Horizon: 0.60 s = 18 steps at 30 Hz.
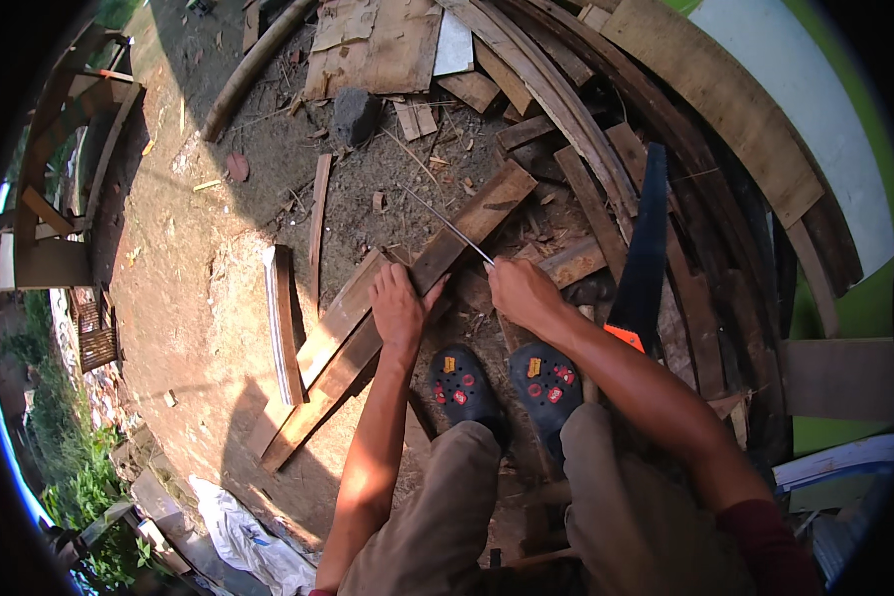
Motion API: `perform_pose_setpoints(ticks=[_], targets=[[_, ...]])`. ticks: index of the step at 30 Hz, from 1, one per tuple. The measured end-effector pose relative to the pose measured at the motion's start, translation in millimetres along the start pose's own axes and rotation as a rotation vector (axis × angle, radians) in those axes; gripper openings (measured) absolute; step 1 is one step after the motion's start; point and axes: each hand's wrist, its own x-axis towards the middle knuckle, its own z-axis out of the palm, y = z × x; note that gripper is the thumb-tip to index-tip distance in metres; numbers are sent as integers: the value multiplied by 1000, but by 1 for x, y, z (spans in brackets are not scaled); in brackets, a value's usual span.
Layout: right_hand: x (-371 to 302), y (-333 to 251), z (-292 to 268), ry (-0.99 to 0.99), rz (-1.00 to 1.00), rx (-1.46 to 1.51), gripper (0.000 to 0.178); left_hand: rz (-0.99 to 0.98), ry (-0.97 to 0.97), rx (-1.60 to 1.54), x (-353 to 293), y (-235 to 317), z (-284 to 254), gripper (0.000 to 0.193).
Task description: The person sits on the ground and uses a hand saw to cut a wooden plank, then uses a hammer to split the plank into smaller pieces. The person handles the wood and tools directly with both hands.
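left hand (399, 310) flat on plank (467, 230) | right hand (522, 295) gripping thin rod (445, 223)

An outdoor woodworking yard on bare, sunlit dirt (184, 298). Rough planks (606, 129) and offcuts lie heaped across the ground, some long and curved by the lens. A hand saw (644, 260) with a black blade and orange handle rests on the pile. Wood chips and scraps (417, 119) litter the soil. A wooden frame (65, 179) stands at the left edge, with green plants (79, 487) below it and a green-and-white wall (824, 129) at right.
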Motion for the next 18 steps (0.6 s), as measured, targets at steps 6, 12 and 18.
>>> perform_pose_setpoints(ticks=[6,12,18], targets=[[-1,8,-2,242,-185,177,34,17,-40,52,-2,-3,3,63],[-7,11,-1,187,-88,159,34,20,-55,69,-2,-3,3,64],[1,11,4,102,-110,100,34,-11,-81,60,-1,-2,1,65]])
